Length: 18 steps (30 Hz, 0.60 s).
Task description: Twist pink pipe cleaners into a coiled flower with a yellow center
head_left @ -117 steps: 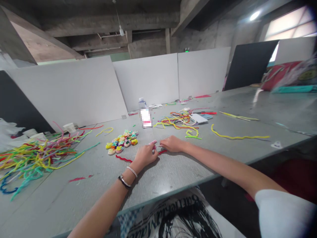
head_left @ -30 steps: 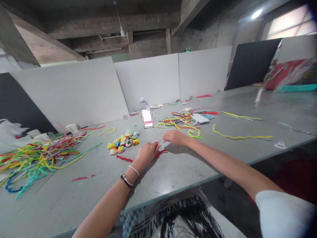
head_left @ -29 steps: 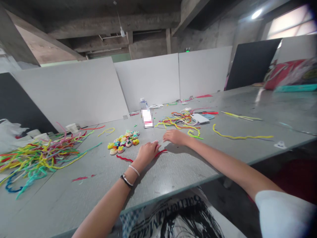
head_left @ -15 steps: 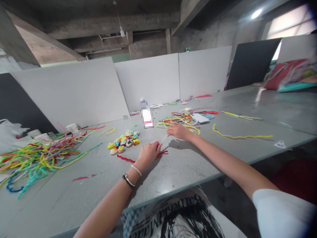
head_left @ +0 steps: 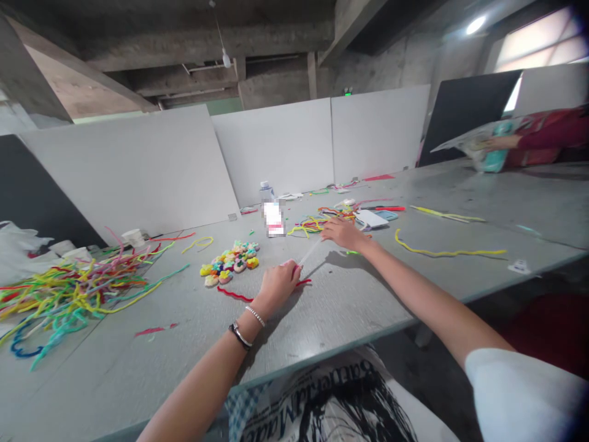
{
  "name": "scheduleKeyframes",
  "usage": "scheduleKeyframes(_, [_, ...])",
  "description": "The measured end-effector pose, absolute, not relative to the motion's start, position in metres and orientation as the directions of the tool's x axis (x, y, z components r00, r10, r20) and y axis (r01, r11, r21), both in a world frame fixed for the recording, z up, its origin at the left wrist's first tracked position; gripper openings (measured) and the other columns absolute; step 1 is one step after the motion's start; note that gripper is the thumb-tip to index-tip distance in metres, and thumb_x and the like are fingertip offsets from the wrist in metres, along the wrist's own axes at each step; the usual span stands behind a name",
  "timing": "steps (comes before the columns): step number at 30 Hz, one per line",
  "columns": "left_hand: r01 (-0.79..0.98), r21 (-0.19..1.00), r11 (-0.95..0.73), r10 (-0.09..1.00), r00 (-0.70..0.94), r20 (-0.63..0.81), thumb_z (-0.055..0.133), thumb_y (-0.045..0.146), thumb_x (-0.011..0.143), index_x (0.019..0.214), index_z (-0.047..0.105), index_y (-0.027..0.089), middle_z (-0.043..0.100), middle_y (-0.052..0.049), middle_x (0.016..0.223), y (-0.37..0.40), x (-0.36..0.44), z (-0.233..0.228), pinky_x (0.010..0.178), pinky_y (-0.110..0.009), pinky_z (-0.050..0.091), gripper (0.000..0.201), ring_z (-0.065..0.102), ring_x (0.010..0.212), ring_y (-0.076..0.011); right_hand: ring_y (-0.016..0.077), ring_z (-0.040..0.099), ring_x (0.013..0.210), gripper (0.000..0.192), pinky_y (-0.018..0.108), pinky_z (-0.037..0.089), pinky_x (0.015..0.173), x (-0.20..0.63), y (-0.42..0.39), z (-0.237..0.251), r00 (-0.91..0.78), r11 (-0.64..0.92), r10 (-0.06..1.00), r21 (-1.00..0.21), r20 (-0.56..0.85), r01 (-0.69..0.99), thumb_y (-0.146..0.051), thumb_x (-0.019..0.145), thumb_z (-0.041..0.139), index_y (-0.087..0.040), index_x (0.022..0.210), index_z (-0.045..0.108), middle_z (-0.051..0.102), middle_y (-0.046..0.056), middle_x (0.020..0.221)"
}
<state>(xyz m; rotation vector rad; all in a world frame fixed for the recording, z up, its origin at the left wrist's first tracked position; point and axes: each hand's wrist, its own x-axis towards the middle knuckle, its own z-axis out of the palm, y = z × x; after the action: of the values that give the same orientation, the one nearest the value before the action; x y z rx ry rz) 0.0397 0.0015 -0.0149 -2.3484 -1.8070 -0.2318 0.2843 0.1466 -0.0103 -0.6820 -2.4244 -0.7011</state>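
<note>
A thin, whitish translucent strip (head_left: 311, 252) runs between my two hands just above the table. My left hand (head_left: 279, 283) is closed around its near end, with a bit of pink showing at the fingertips; what that is, I cannot tell. At the far end my right hand (head_left: 341, 234) pinches the strip, its fingers bent. Beneath my left hand lies a red fuzzy pipe cleaner (head_left: 234, 295), partly hidden by the wrist. Small colourful fuzzy flowers (head_left: 232, 263) sit in a cluster to the left of my hands.
A big heap of pipe cleaners (head_left: 87, 282) covers the left side. More lie behind my right hand, near a white card (head_left: 372, 218). One yellow pipe cleaner (head_left: 451, 252) lies at right. A bottle (head_left: 265, 189) stands behind. Another person's hand (head_left: 499, 143) holds a bag far right.
My right hand has moved slightly away to the upper right, so more of the strip shows between my hands. Another person's arm has come in at the far right, lifting a bag.
</note>
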Motion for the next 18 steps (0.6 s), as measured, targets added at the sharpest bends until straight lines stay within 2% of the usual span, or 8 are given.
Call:
scheduleKeyframes(3, [0.971, -0.047, -0.236, 0.947, 0.241, 0.212, 0.017, 0.044, 0.094, 0.125, 0.046, 0.02, 0.065, -0.011, 0.09, 0.001, 0.035, -0.017, 0.065, -0.028, 0.042, 0.049, 0.064, 0.082, -0.0212, 0.0232, 0.051, 0.094, 0.029, 0.038, 0.037, 0.085, 0.311, 0.16, -0.016, -0.633, 0.671, 0.418, 0.248, 0.651, 0.699, -0.029, 0.092, 0.042, -0.018, 0.089, 0.068, 0.065, 0.01, 0.089])
scheduleKeyframes(5, [0.974, -0.049, -0.222, 0.952, 0.227, 0.207, 0.017, 0.042, 0.095, 0.127, 0.044, 0.02, 0.065, -0.011, 0.087, 0.001, 0.028, -0.018, 0.064, -0.028, 0.042, 0.048, 0.064, 0.08, -0.0209, 0.0235, 0.053, 0.089, 0.032, 0.036, 0.038, 0.08, 0.333, 0.169, -0.022, -0.482, 0.569, 0.511, 0.14, 0.712, 0.81, -0.028, 0.091, 0.04, -0.016, 0.085, 0.068, 0.065, 0.011, 0.088])
scheduleKeyframes(8, [0.975, -0.05, -0.218, 0.95, 0.224, 0.219, 0.011, 0.045, 0.094, 0.113, 0.052, 0.018, 0.065, -0.011, 0.083, 0.004, 0.018, -0.019, 0.063, -0.029, 0.042, 0.053, 0.064, 0.077, -0.0211, 0.0243, 0.053, 0.086, 0.034, 0.035, 0.039, 0.076, 0.363, 0.178, -0.033, -0.225, 0.39, 0.626, -0.05, 0.747, 0.919, -0.027, 0.091, 0.036, -0.014, 0.087, 0.067, 0.066, 0.013, 0.087])
scheduleKeyframes(11, [0.976, -0.039, -0.213, 0.95, 0.216, 0.227, 0.013, 0.045, 0.094, 0.111, 0.051, 0.018, 0.064, -0.01, 0.083, 0.007, 0.014, -0.02, 0.065, -0.03, 0.043, 0.05, 0.064, 0.077, -0.0213, 0.0241, 0.054, 0.088, 0.034, 0.033, 0.039, 0.074, 0.376, 0.183, -0.042, -0.068, 0.287, 0.68, -0.179, 0.73, 0.941, -0.025, 0.09, 0.034, -0.015, 0.088, 0.067, 0.066, 0.013, 0.09])
scheduleKeyframes(13, [0.975, -0.032, -0.22, 0.95, 0.221, 0.218, 0.02, 0.044, 0.094, 0.114, 0.048, 0.018, 0.064, -0.009, 0.085, 0.007, 0.014, -0.02, 0.065, -0.03, 0.043, 0.043, 0.064, 0.079, -0.0216, 0.0236, 0.054, 0.088, 0.035, 0.032, 0.039, 0.074, 0.375, 0.184, -0.045, -0.064, 0.266, 0.709, -0.182, 0.702, 0.947, -0.024, 0.09, 0.034, -0.014, 0.087, 0.067, 0.066, 0.013, 0.09])
scheduleKeyframes(18, [0.971, 0.027, -0.236, 0.949, 0.224, 0.223, 0.031, 0.045, 0.092, 0.117, 0.045, 0.02, 0.066, -0.009, 0.094, 0.005, 0.016, -0.02, 0.064, -0.028, 0.042, 0.038, 0.064, 0.083, -0.022, 0.0228, 0.054, 0.087, 0.033, 0.032, 0.038, 0.076, 0.362, 0.183, -0.04, -0.227, 0.346, 0.714, -0.052, 0.662, 0.937, -0.025, 0.091, 0.035, -0.015, 0.086, 0.066, 0.066, 0.012, 0.089])
